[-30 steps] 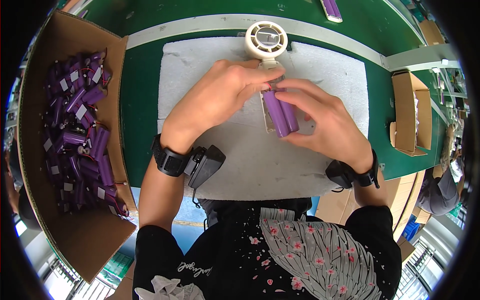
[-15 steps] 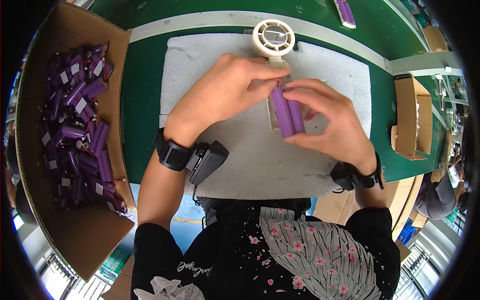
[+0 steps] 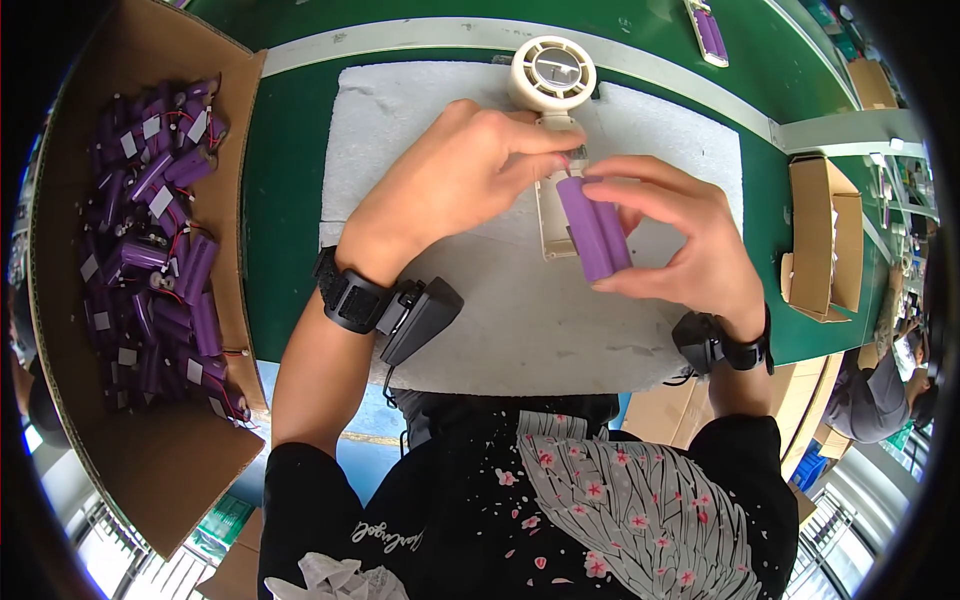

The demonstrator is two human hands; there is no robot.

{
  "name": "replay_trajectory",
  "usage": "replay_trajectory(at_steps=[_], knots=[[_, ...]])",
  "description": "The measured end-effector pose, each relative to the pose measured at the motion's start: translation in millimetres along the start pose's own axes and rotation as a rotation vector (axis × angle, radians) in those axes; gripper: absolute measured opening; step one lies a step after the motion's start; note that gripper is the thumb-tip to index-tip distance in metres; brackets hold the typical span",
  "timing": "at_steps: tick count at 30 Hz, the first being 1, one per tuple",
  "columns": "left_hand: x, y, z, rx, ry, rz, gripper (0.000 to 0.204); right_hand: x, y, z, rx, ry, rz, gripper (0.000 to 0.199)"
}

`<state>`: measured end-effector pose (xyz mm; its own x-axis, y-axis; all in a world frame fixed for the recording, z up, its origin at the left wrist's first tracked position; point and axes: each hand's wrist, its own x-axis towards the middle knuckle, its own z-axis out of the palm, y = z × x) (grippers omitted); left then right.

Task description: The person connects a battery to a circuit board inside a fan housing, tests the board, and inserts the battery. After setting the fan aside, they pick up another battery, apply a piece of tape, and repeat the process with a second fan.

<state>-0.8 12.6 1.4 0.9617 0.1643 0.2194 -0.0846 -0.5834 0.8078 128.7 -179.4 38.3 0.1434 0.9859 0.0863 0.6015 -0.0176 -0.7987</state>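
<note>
A cream handheld fan (image 3: 553, 88) lies on the pale foam mat (image 3: 480, 330), its round head at the far end. The open handle shell (image 3: 552, 222) points toward me. My right hand (image 3: 700, 235) grips a purple two-cell battery pack (image 3: 597, 240) between thumb and fingers, tilted and partly over the shell's right side. My left hand (image 3: 440, 180) is closed in a pinch at the fan's neck, where a short red wire from the pack shows at the fingertips. Those fingers hide the wire's end and any plug there.
At the left stands a large cardboard box (image 3: 150, 475) with several purple battery packs (image 3: 150, 255) and their wires. A smaller open carton (image 3: 845, 240) is on the green bench (image 3: 290, 200) at the right. Another handle shell with purple cells (image 3: 708, 35) lies at the far right.
My right hand has moved the battery pack rightward and slightly nearer me, tilting it more and uncovering more of the handle shell. My left hand stays pinched at the fan's neck.
</note>
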Motion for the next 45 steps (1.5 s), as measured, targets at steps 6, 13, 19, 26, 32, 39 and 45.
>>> replay_trajectory(at_steps=[6, 13, 19, 26, 32, 39, 45], knots=[[-1.2, -1.0, -0.1, 0.019, 0.011, 0.052, 0.025, -0.7, 4.6, 13.4, -0.151, 0.051, -0.029, 0.064], [-1.9, -4.4, -0.5, 0.050, -0.014, 0.115, 0.035, -0.6, -0.1, 19.2, -0.305, 0.048, -0.036, 0.063], [-4.0, -9.0, 2.3, 0.053, -0.023, 0.131, 0.036, -0.1, -1.3, 21.5, -0.323, 0.072, -0.043, 0.058], [-4.2, -10.4, 1.5, 0.068, -0.004, 0.171, 0.043, -2.4, -1.4, 25.2, -0.379, 0.101, -0.086, 0.051], [-2.3, 0.0, -3.2, 0.074, -0.018, 0.108, 0.036, -2.6, -6.7, 28.0, -0.449, 0.122, -0.079, 0.047], [-3.7, -5.8, -0.6, 0.039, -0.009, 0.112, 0.038, -2.3, -8.8, 29.0, -0.456, 0.130, -0.050, 0.046], [-2.7, 1.2, -3.5, 0.049, -0.034, 0.067, 0.034, -1.5, -10.7, 29.5, -0.442, 0.117, -0.028, 0.045]])
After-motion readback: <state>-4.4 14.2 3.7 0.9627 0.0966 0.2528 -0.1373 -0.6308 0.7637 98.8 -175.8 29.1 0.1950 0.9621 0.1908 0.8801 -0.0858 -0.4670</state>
